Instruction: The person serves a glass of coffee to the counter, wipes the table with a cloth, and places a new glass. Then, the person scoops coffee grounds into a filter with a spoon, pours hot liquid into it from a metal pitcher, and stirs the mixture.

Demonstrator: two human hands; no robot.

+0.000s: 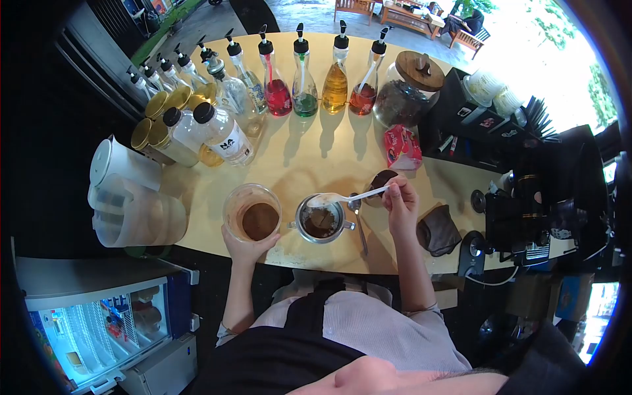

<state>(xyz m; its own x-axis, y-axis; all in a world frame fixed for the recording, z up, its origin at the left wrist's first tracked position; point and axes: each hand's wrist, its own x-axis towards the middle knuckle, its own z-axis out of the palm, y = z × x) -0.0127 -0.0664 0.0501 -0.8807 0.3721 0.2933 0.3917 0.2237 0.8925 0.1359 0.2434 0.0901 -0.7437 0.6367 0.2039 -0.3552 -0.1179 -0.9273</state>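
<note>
Listing from near to far, you have these at the counter [296, 258].

Item: your left hand [247, 247], curled around the near side of a clear tub [233, 205]. The tub stands upright in your grasp, left of the metal cup, with brown contents [261, 221] low inside. Judged light, thin-walled and a little flexible; best held low around the wall, with modest pressure, since a hard squeeze could bow the open rim.

Item: metal cup [321, 241], upright on the counter between your hands, dark brown matter and pale specks within. Judged rigid, heavier than the tub, smooth and possibly warm; best taken by the side handles [349, 225]. Whether it is hot, you cannot tell.

Item: metal spoon [362, 236], lying just right of the cup. Judged stiff and slim; lift it by the shaft.

Item: your right hand [403, 201], pinching the handle end of a white spoon [366, 194], its bowl above the metal cup. Judged very light, slightly springy, prone to twist; a fingertip hold suits it, kept level. Whether the bowl is loaded, you cannot tell.

Item: pink packet [401, 149], farther off. Judged soft and crinkly; grip its body.

Item: pump bottles [335, 89], farthest, upright in an arc. Judged smooth, perhaps fragile; hold by the body.
</note>
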